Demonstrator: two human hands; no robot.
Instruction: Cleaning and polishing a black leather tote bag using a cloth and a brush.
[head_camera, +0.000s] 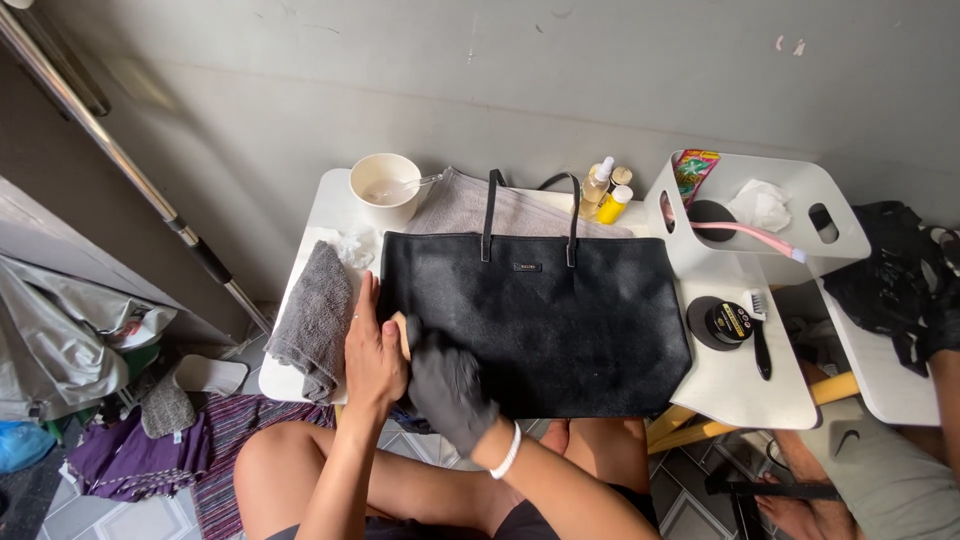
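A black leather tote bag (560, 320) lies flat on a small white table (745, 385), its handles pointing away from me. My bare left hand (370, 350) rests flat, fingers extended, on the bag's left edge. My right hand (450, 385), in a black glove, presses on the bag's lower left corner right beside it. Its fingers curl over a small tan object (400, 333), partly hidden between the two hands.
On the table are a grey towel (315, 315), a crumpled tissue (355, 248), a white bowl with a spoon (385, 185), small bottles (600, 185), a round black tin (722, 322) and a black brush (760, 345). A white stool (800, 200) holds a pink toothbrush (750, 232). Another person's arm (945, 380) is at right.
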